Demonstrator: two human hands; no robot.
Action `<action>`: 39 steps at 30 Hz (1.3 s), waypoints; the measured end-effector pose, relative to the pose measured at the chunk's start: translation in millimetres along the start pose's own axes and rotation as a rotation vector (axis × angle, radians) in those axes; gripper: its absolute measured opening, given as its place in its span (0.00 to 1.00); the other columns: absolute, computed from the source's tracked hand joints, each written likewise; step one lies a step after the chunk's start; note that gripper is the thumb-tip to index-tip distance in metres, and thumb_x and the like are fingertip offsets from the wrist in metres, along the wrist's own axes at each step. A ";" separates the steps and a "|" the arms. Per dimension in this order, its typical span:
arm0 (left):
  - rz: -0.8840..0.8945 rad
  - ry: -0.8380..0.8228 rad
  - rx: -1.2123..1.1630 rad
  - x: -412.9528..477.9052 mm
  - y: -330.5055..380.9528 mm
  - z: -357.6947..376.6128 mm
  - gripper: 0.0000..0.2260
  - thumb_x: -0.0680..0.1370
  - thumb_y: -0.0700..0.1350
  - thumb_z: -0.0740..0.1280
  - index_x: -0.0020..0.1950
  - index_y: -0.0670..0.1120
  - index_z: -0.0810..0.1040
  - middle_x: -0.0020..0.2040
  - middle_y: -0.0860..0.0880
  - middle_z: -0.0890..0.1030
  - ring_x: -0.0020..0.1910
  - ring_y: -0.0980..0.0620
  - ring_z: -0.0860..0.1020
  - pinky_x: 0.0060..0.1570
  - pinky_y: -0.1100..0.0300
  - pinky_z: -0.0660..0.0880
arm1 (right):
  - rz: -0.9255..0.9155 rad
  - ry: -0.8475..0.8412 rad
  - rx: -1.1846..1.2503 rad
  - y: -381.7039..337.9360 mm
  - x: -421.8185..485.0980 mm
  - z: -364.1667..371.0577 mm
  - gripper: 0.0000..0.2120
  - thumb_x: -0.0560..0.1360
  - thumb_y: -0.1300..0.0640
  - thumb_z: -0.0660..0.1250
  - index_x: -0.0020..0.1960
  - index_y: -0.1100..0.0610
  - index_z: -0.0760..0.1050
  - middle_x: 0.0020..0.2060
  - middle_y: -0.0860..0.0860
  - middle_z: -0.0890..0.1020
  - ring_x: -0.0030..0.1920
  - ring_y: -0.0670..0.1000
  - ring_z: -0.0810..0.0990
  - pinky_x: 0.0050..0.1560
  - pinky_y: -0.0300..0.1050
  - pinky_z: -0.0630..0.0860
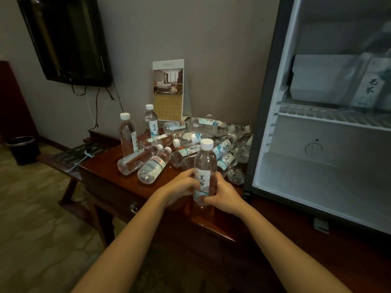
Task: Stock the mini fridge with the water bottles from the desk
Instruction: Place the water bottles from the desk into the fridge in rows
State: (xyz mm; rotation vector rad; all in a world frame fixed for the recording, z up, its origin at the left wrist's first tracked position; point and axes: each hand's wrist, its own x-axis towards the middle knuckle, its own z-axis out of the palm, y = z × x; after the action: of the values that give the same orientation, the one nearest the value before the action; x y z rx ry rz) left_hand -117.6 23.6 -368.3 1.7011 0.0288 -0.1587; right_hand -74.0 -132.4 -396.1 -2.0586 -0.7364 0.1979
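You've got one water bottle (204, 166) upright in both hands, cap up, long axis vertical, label toward you. Your left hand (179, 188) wraps the lower body from the left and your right hand (223, 195) grips it from the right, with fingers curled round the base. It's above the front edge of the desk (105, 176), just ahead of the pile.

What matters for the next move is that the fridge (317, 176) stands open directly to the right of the bottle, near it. Your right hand is on the fridge side, so it's the nearer one; the left would have to cross over. The lower compartment under the wire shelf (330, 116) shows no bottles in the part that's in view. The upper shelf holds what looks like a labelled bottle (368, 85) lying down, but it's blurred, so I can't confirm.

My take: the move is a sideways carry to the right, and the right hand alone should manage it. Whether the bottle goes in upright or on its side depends on the headroom below the shelf, which I can't judge.

The rest of the stock is on the desk. The heap of bottles (190, 144) lies on its side, axes pointing every way, touching and overlapping. Two bottles (127, 136) stand upright on the left of the heap. Most of the job is ahead.
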 end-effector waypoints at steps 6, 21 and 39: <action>0.046 -0.137 0.044 -0.3 5.8 23.8 0.19 0.75 0.36 0.64 0.60 0.56 0.73 0.53 0.51 0.83 0.53 0.50 0.81 0.48 0.57 0.79 | 0.019 0.047 0.083 6.9 -33.8 -30.5 0.36 0.67 0.57 0.74 0.68 0.49 0.58 0.51 0.41 0.77 0.50 0.39 0.79 0.42 0.32 0.77; 0.504 -0.170 0.099 10.0 110.4 104.9 0.19 0.77 0.41 0.64 0.62 0.61 0.69 0.50 0.60 0.83 0.50 0.57 0.82 0.41 0.64 0.79 | -0.187 0.393 0.068 -39.1 -85.4 -145.7 0.27 0.69 0.56 0.73 0.63 0.43 0.68 0.52 0.44 0.82 0.49 0.42 0.82 0.50 0.44 0.80; 0.724 -0.132 0.182 100.6 223.0 191.6 0.21 0.79 0.42 0.60 0.67 0.62 0.63 0.59 0.51 0.77 0.58 0.51 0.76 0.60 0.48 0.74 | -0.164 0.778 -0.113 -60.7 -49.3 -277.4 0.24 0.68 0.60 0.72 0.62 0.55 0.68 0.52 0.50 0.80 0.50 0.48 0.80 0.52 0.49 0.79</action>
State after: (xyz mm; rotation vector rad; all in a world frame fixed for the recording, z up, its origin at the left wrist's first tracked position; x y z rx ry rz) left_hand -10.2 -203.7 -185.5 1.7752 -0.7093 0.2764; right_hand -27.1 -333.6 -195.2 -1.9409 -0.4200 -0.7160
